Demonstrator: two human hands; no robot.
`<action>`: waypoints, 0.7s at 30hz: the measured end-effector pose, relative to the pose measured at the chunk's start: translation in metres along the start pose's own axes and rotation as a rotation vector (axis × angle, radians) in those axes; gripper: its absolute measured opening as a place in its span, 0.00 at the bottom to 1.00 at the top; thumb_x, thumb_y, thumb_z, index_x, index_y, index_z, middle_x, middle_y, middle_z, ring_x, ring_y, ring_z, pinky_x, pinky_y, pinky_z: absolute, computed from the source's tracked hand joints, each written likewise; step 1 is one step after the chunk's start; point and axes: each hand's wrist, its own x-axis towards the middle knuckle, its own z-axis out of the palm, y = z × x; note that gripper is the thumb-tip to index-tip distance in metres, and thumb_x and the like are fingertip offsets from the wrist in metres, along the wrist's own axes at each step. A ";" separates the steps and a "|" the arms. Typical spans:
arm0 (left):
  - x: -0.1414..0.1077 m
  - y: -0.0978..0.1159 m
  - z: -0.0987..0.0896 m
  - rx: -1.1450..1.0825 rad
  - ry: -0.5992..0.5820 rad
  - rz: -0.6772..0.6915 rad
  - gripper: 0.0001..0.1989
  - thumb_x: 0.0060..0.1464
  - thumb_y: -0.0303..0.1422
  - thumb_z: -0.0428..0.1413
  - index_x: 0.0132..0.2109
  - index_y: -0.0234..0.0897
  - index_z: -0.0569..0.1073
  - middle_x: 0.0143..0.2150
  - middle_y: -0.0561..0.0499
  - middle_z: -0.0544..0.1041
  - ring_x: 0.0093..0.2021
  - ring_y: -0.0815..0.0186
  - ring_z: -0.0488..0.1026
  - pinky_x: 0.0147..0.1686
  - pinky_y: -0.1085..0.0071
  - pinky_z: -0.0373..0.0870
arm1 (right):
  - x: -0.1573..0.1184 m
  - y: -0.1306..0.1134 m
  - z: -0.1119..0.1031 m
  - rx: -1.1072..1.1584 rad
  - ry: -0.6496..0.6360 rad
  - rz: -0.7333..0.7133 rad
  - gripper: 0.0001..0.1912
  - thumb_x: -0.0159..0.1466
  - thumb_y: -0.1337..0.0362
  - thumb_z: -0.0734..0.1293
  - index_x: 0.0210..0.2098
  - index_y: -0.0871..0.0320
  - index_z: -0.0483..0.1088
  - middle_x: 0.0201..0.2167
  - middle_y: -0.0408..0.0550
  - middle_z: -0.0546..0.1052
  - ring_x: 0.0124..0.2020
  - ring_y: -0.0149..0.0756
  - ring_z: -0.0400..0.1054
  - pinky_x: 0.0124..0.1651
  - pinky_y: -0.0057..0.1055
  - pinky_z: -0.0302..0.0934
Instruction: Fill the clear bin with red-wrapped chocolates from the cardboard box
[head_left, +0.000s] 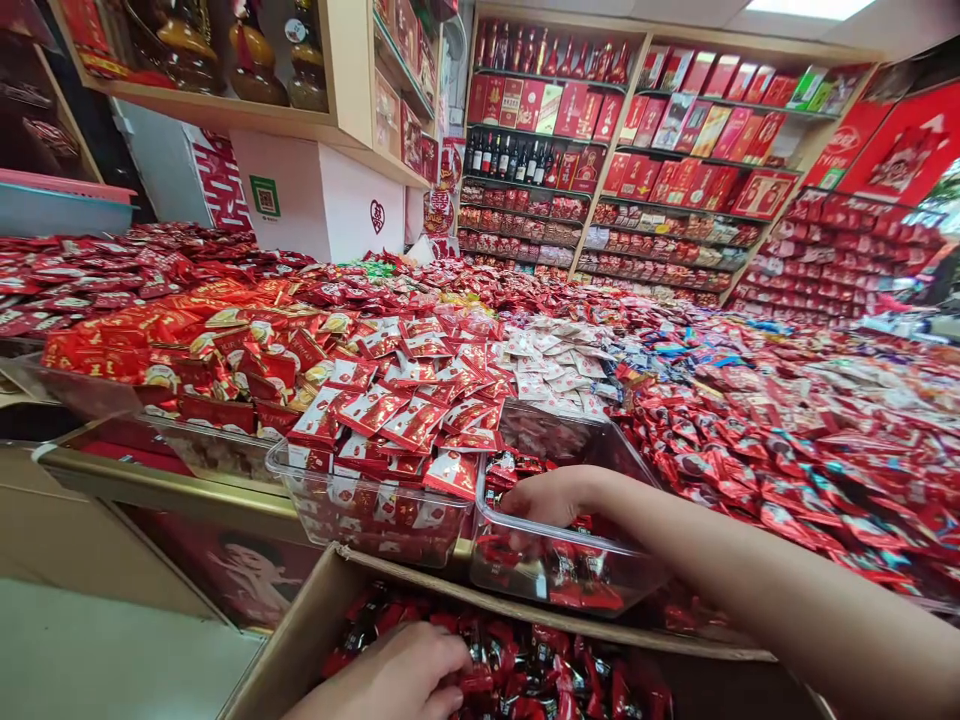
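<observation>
While the right hand [551, 497] dips into a clear bin [536, 580], bent and partly hidden among red wrappers [517, 466], the left hand [405, 665] curls over red-wrapped candies [540, 660] in the cardboard box [304, 635] beneath it; whether either hand pinches anything, I cannot tell. Red-and-white packets [412, 410] lie heaped just left of the right hand.

The table [180, 494] I'm facing has a gold near edge. Clear tubs stand along it: a left tub [225, 452], a middle tub [375, 528] and, just beside that, a right tub [525, 580]. Behind spread heaped sweets [750, 440], whether directly on the table I can't tell.
</observation>
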 end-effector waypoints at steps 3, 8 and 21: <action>-0.001 0.001 -0.001 -0.005 -0.013 -0.001 0.08 0.48 0.33 0.48 0.37 0.44 0.68 0.34 0.53 0.72 0.35 0.66 0.68 0.33 0.75 0.61 | -0.002 0.002 0.000 0.023 -0.001 -0.005 0.08 0.54 0.66 0.60 0.32 0.59 0.68 0.19 0.37 0.70 0.19 0.23 0.60 0.22 0.20 0.53; 0.000 0.002 -0.002 0.006 -0.031 -0.015 0.08 0.47 0.32 0.48 0.37 0.44 0.69 0.35 0.54 0.73 0.35 0.65 0.68 0.33 0.74 0.61 | -0.001 0.002 -0.001 0.040 -0.059 -0.042 0.12 0.47 0.61 0.66 0.31 0.60 0.70 0.18 0.37 0.69 0.19 0.23 0.59 0.23 0.20 0.53; 0.002 -0.003 0.002 0.022 -0.040 0.003 0.08 0.46 0.31 0.49 0.35 0.43 0.69 0.33 0.54 0.73 0.34 0.66 0.69 0.31 0.76 0.62 | -0.012 -0.006 -0.004 0.052 -0.160 -0.091 0.19 0.44 0.57 0.67 0.34 0.60 0.70 0.21 0.40 0.70 0.19 0.24 0.59 0.23 0.21 0.56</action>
